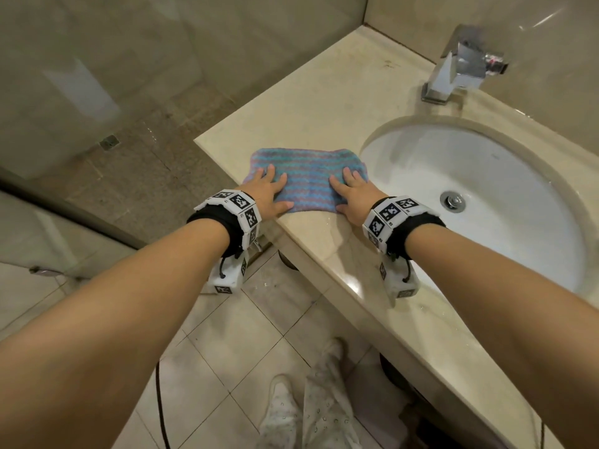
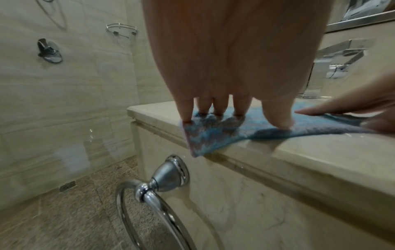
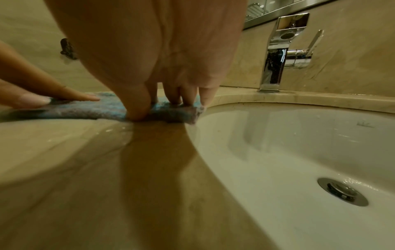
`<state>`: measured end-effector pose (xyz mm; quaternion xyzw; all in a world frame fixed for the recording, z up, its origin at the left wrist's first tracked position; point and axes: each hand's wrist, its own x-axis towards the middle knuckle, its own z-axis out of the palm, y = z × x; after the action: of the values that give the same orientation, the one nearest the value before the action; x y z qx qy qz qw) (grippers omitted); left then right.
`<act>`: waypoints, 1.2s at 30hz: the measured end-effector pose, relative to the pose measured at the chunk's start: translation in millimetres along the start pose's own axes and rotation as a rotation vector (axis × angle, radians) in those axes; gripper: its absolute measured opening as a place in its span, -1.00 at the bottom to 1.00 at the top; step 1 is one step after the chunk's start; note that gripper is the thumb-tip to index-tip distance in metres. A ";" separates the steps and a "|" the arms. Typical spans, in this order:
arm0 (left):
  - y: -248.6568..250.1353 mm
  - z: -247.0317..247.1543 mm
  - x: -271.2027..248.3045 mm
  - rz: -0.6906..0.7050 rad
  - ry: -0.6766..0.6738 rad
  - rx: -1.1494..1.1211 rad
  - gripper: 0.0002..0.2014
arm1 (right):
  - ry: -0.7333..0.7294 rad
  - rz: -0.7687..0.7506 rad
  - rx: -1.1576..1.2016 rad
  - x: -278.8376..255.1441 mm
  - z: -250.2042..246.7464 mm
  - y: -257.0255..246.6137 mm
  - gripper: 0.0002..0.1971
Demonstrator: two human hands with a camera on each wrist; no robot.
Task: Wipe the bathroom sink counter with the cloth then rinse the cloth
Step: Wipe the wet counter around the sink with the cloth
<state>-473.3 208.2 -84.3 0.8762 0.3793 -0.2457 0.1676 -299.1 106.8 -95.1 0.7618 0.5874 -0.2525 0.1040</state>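
Note:
A blue and purple striped cloth (image 1: 308,176) lies spread flat on the beige stone counter (image 1: 311,102), left of the white sink basin (image 1: 486,196). My left hand (image 1: 270,189) presses flat on the cloth's left end, fingers straight. My right hand (image 1: 351,189) presses flat on its right end beside the basin rim. In the left wrist view the cloth (image 2: 213,135) hangs a little over the counter's front edge. In the right wrist view the cloth (image 3: 102,110) reaches the basin rim, with my right fingertips (image 3: 138,113) on it. A chrome faucet (image 1: 453,66) stands behind the basin.
The counter's surface near me is wet and shiny. A drain plug (image 1: 452,201) sits in the basin's bottom. A chrome towel ring (image 2: 149,194) hangs on the counter's front below my left hand. A glass shower partition (image 1: 81,92) stands to the left. Tiled floor lies below.

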 end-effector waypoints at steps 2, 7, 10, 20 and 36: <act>-1.2 1.4 -2.2 0.023 -0.014 0.011 -0.22 | -0.002 0.015 0.005 -0.5 1.6 -1.4 -0.34; 1.1 6.0 -4.6 0.038 -0.017 0.082 -0.19 | 0.008 0.030 0.015 -6.0 2.2 -6.3 -0.31; 7.4 2.8 -8.5 0.081 0.071 0.091 -0.40 | 0.004 0.028 0.038 -7.5 0.7 -6.6 -0.34; 26.8 -2.3 -10.5 0.113 0.198 -0.144 -0.65 | 0.084 0.026 0.179 -2.4 1.8 -4.4 -0.39; 29.3 1.8 15.0 0.301 0.356 0.005 -0.55 | 0.191 0.178 0.317 -7.4 -5.9 7.1 -0.31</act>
<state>-443.2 196.9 -91.0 0.9528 0.2675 -0.0604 0.1303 -292.2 101.2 -87.4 0.8381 0.4779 -0.2581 -0.0513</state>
